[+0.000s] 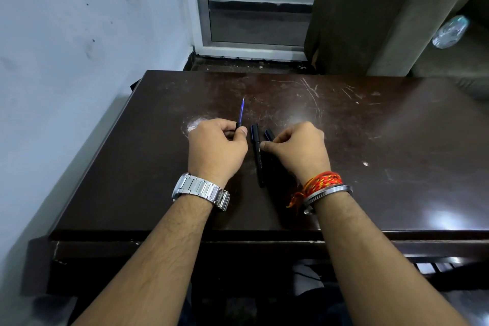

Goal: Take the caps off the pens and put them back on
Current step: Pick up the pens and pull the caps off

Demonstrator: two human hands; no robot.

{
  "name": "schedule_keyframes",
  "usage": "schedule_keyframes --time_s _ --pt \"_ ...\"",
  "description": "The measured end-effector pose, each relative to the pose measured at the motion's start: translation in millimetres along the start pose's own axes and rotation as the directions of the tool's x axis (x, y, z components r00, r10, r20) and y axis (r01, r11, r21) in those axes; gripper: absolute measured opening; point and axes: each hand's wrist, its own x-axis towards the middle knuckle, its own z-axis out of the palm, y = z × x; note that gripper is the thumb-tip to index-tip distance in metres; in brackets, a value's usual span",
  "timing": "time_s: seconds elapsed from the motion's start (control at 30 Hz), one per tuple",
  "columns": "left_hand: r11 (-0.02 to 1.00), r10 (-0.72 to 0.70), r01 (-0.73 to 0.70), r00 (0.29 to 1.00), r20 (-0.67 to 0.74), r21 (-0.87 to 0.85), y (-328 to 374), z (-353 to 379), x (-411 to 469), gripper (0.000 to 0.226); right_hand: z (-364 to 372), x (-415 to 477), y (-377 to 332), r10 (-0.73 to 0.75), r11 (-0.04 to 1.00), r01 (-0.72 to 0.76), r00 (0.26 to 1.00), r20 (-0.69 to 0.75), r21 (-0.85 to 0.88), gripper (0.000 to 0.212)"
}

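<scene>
Left hand: our left hand (215, 149) is curled into a loose fist above the table (370, 140), its fingers (241, 132) pinching the lower barrel of the uncapped pen (240, 114).
Uncapped pen: its blue shaft rises out of the fist, long axis running away from us and leaning slightly right, the fine tip pointing toward the far edge of the table.
Right hand: our right hand (299, 149) rests low over the table, its fingers pressed together on the dark cap (269, 135), which pokes out beyond the knuckles; we cannot tell whether a pen body sits under that hand.
Cap: it points away from us and a little left, its open or closed end too dark to read.
Capped pen: a black capped pen (257, 155) lies flat on the table between our two hands, long axis running nearly straight away from us, cap end at the far side; it lies just beside the right thumb.
Wrists: a metal watch (201, 189) on the left, red thread (321, 182) and a steel bangle (328, 193) on the right.
</scene>
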Motion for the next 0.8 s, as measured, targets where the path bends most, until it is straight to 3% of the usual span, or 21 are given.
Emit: schedule_keyframes --time_s 0.47,0.63,0.8 --pt "0.995 -0.098 0.097 0.995 0.017 0.032 -3.1 2.2 0.3 0.011 8.3 -1.5 -3.1 -0.085 0.989 0.093 0.993 -0.078 0.114 0.03" --pt "0.998 -0.069 0.069 0.993 0.094 0.001 -1.4 6.0 -2.9 0.01 19.4 -4.7 -11.2 -0.111 0.878 0.101 0.994 -0.006 0.468 0.039" --pt "1.0 -0.013 0.014 0.988 0.153 -0.003 -2.1 8.8 -5.9 0.01 21.9 -5.0 -14.3 -0.11 0.736 0.064 0.994 0.025 0.674 0.025"
